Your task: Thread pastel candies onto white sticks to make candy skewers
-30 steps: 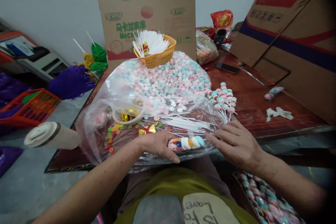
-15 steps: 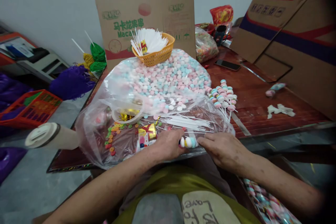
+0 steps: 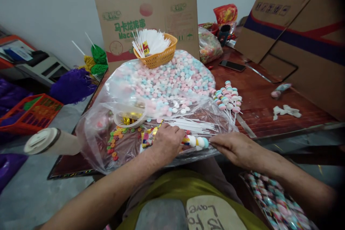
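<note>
A skewer of white, yellow and blue round candies (image 3: 198, 141) lies between my two hands, low over the plastic sheet. My left hand (image 3: 168, 140) is closed around its left end, where a bit of colourful printed wrapper shows past the fingers. More of a gold and printed wrapper (image 3: 147, 138) sticks out on the other side of this hand. At the skewer's right end, my right hand (image 3: 237, 147) pinches the stick, which the fingers mostly hide. Just beyond my hands lies a bunch of white sticks (image 3: 192, 125).
A clear bag of pastel candies (image 3: 175, 79) fills the table's middle, with a yellow basket of white sticks (image 3: 161, 57) on it. Finished candy skewers (image 3: 228, 97) lie right. Coloured rings (image 3: 114, 142) and a lidded cup (image 3: 51, 141) are left. Cardboard boxes (image 3: 151, 10) stand behind.
The skewer and my right hand have shifted slightly right. My left hand has moved up and left, now over the printed wrapper, and more of the candies shows.
</note>
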Demonstrator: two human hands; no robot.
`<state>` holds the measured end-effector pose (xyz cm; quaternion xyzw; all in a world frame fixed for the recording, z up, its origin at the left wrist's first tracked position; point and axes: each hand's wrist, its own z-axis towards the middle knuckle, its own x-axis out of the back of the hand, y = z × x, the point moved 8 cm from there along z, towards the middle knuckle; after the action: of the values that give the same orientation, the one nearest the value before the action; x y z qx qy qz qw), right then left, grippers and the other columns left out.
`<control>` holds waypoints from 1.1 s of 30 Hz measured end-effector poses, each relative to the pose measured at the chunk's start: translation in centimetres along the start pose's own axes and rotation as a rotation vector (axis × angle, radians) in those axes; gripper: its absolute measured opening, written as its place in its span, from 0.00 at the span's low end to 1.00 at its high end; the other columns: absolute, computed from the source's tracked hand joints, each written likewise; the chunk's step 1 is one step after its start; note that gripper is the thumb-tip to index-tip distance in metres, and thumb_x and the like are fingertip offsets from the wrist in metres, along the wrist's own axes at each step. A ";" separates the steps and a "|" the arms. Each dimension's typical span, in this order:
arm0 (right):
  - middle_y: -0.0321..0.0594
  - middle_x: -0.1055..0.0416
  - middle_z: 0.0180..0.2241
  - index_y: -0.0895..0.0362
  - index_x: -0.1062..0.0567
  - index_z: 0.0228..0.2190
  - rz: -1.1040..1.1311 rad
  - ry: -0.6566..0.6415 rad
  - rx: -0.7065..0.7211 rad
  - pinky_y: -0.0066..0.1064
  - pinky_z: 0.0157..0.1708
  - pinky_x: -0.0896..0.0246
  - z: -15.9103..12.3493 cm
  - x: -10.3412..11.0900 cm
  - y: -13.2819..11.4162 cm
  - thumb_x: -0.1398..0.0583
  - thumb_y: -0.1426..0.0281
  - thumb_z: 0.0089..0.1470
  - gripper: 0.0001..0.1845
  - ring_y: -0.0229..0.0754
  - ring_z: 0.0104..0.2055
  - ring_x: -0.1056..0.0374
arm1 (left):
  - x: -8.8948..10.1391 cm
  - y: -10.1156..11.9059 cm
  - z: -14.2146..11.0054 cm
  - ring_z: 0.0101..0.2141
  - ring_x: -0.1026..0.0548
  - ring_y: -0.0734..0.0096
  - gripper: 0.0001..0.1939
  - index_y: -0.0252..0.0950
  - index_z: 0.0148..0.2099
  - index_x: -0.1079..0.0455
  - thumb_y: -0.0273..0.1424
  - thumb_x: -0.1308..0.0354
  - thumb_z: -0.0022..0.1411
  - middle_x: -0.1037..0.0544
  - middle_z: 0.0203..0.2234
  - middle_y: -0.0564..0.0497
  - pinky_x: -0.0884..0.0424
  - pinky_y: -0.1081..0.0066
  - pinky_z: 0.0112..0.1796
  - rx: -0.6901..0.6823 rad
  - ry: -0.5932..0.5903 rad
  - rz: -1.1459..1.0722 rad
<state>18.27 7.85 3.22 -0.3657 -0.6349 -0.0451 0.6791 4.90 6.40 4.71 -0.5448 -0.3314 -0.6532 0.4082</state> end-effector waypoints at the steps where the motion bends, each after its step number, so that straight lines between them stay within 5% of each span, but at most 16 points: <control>1: 0.39 0.28 0.27 0.56 0.28 0.31 0.032 -0.003 -0.009 0.26 0.28 0.48 0.0 0.0 0.2 0.53 0.71 0.57 0.14 0.37 0.30 0.35 | 0.6 0.5 -0.3 0.27 0.29 0.65 0.08 0.35 0.29 0.33 0.32 0.49 0.58 0.27 0.23 0.49 0.40 0.66 0.31 -0.035 0.108 0.047; 4: 0.38 0.28 0.27 0.56 0.28 0.32 0.048 -0.026 -0.048 0.26 0.28 0.48 -0.1 -0.1 0.6 0.54 0.69 0.58 0.15 0.37 0.29 0.34 | 1.8 1.4 -0.9 0.22 0.33 0.68 0.12 0.36 0.27 0.36 0.28 0.55 0.61 0.30 0.19 0.50 0.43 0.67 0.28 -0.097 0.294 0.107; 6: 0.38 0.28 0.28 0.55 0.28 0.32 -0.006 -0.031 -0.065 0.26 0.28 0.49 0.0 -0.2 0.5 0.53 0.71 0.57 0.14 0.37 0.30 0.34 | 1.7 1.4 -0.6 0.23 0.32 0.68 0.11 0.36 0.28 0.36 0.28 0.55 0.61 0.30 0.19 0.50 0.43 0.66 0.28 -0.083 0.275 0.090; 15: 0.40 0.29 0.28 0.55 0.30 0.34 -0.361 -0.039 -0.011 0.28 0.24 0.58 0.0 -0.1 -1.0 0.49 0.79 0.50 0.13 0.39 0.27 0.36 | -2.5 0.5 0.4 0.30 0.27 0.64 0.16 0.39 0.37 0.31 0.43 0.41 0.49 0.23 0.28 0.51 0.40 0.70 0.28 0.031 -0.319 -0.172; 22: 0.37 0.29 0.28 0.55 0.29 0.30 -0.154 -0.061 -0.050 0.26 0.25 0.54 -0.5 -0.5 -0.2 0.49 0.76 0.52 0.10 0.37 0.28 0.35 | 1.1 -0.4 -0.4 0.29 0.29 0.62 0.10 0.35 0.28 0.33 0.36 0.47 0.55 0.27 0.23 0.47 0.42 0.64 0.32 0.078 0.103 0.120; 26: 0.36 0.29 0.26 0.54 0.28 0.32 -0.026 0.001 -0.046 0.26 0.26 0.51 -0.7 0.0 0.1 0.50 0.74 0.55 0.11 0.36 0.27 0.36 | 1.1 -1.3 -0.9 0.29 0.30 0.60 0.20 0.35 0.27 0.33 0.48 0.48 0.54 0.28 0.23 0.45 0.43 0.64 0.31 0.122 0.150 0.142; 29: 0.37 0.28 0.26 0.54 0.27 0.34 -0.057 0.077 0.008 0.26 0.26 0.50 -0.7 0.4 -0.1 0.50 0.74 0.55 0.12 0.37 0.27 0.36 | 0.1 -1.6 -0.9 0.29 0.29 0.60 0.25 0.34 0.27 0.31 0.54 0.49 0.52 0.26 0.23 0.45 0.42 0.64 0.32 0.129 0.059 0.039; 33: 0.39 0.30 0.26 0.55 0.27 0.34 -0.257 0.176 0.103 0.27 0.26 0.53 -0.5 1.3 -0.9 0.49 0.77 0.53 0.12 0.37 0.26 0.38 | -2.2 -1.3 -0.6 0.30 0.28 0.62 0.27 0.36 0.32 0.29 0.56 0.44 0.45 0.25 0.25 0.48 0.39 0.68 0.32 0.180 -0.228 -0.302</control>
<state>18.48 7.40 4.82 -0.2406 -0.6159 -0.1309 0.7387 3.65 6.79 2.49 -0.5208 -0.5105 -0.6088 0.3123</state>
